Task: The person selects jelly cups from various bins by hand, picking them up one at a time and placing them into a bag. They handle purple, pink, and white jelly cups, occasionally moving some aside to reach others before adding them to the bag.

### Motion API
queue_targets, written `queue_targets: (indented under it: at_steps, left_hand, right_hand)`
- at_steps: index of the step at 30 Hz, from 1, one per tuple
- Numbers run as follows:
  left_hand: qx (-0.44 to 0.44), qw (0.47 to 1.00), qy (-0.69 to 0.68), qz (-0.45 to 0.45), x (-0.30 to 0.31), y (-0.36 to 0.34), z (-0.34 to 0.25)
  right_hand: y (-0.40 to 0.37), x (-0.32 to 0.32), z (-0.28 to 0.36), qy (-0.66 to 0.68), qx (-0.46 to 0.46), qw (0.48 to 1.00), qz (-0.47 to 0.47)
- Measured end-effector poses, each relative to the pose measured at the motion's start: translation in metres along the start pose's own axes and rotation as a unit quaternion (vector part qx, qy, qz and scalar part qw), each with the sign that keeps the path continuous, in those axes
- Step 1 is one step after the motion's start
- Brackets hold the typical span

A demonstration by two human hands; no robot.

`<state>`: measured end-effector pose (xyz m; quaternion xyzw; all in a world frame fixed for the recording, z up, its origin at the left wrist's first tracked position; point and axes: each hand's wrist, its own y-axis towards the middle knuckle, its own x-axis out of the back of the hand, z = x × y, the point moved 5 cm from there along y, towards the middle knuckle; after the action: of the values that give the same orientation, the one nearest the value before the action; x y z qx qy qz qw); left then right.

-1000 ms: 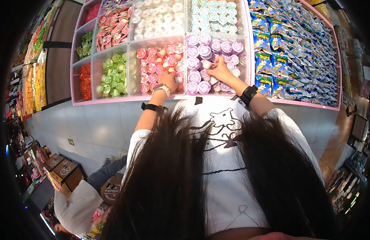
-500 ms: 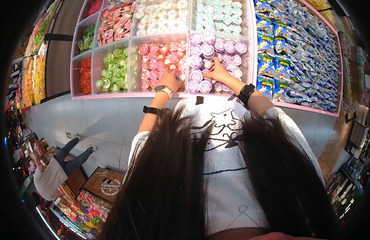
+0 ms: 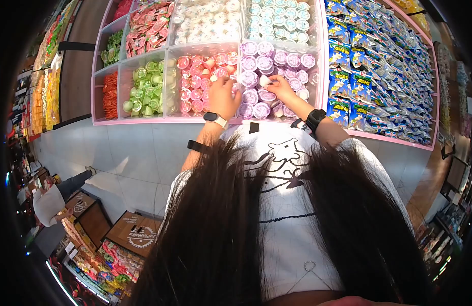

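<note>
My right hand [image 3: 280, 88] is over the compartment of purple-lidded jelly cups [image 3: 264, 63], its fingers pinched on one jelly cup [image 3: 265, 81] with its pale side showing. My left hand [image 3: 224, 98] is above the right side of the compartment of red and pink jelly cups [image 3: 196, 84], close to the clear divider. Its fingers curl downward, and the back of the hand hides whatever they may hold. Some purple-lidded cups lie upright in rows, others loosely among them.
Green jelly cups [image 3: 147, 86] fill the compartment to the left. White cups [image 3: 208, 25] and blue-lidded cups [image 3: 282, 18] lie behind. Blue snack packets [image 3: 379, 71] fill the right bin. A pink rim [image 3: 180, 120] edges the display. Another person [image 3: 50, 204] is at lower left, near cardboard boxes [image 3: 134, 232].
My left hand has risen and shifted slightly right, out of the red cups. My right hand has turned a jelly cup so its pale side shows. The other person has moved left.
</note>
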<state>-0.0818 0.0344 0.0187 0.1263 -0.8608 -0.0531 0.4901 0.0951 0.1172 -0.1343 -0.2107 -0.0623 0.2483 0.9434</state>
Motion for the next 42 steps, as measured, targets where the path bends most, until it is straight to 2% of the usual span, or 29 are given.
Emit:
queue_targets:
  at_steps: [1, 4, 7, 10, 13, 14, 16, 19, 26, 32, 38, 42]
  left_hand:
    - [-0.023, 1.0, -0.005, 0.014, 0.0, 0.003, -0.012]
    - [-0.088, 0.995, -0.018, 0.047, -0.013, 0.007, -0.039]
    - [-0.094, 0.984, 0.043, 0.147, -0.038, 0.006, -0.056]
    - [-0.114, 0.973, 0.107, 0.172, -0.059, 0.005, -0.069]
    - [-0.093, 0.946, 0.2, 0.237, -0.077, 0.006, -0.076]
    - [-0.08, 0.935, 0.217, 0.269, -0.081, 0.007, -0.077]
    - [-0.068, 0.925, 0.253, 0.274, -0.089, 0.008, -0.077]
    - [-0.062, 0.919, 0.268, 0.282, -0.094, 0.009, -0.078]
    - [-0.05, 0.892, 0.331, 0.303, -0.113, 0.009, -0.073]
    - [-0.035, 0.892, 0.33, 0.306, -0.112, 0.01, -0.072]
    - [-0.044, 0.899, 0.301, 0.315, -0.106, 0.011, -0.077]
    - [-0.063, 0.893, 0.307, 0.322, -0.107, 0.011, -0.079]
  right_hand:
    - [0.001, 0.0, 0.003, -0.036, 0.02, 0.999, -0.02]
    - [-0.002, -0.003, 0.013, -0.044, -0.013, 0.998, -0.031]
    - [-0.002, 0.0, 0.021, -0.195, 0.008, 0.978, -0.077]
    - [-0.007, 0.0, 0.034, -0.265, 0.025, 0.96, -0.087]
    - [-0.003, 0.002, 0.036, -0.27, 0.106, 0.952, -0.093]
    - [-0.002, 0.003, 0.034, -0.27, 0.103, 0.953, -0.094]
    - [-0.004, 0.004, 0.038, -0.271, 0.097, 0.953, -0.095]
    - [-0.007, 0.008, 0.038, -0.223, 0.125, 0.964, -0.079]
    - [0.0, 0.013, 0.017, -0.082, 0.124, 0.988, -0.031]
    - [0.003, 0.007, 0.026, -0.057, 0.089, 0.994, 0.028]
    - [0.003, 0.004, 0.03, -0.07, 0.132, 0.988, 0.04]
    - [0.003, 0.004, 0.037, -0.141, 0.171, 0.974, 0.036]
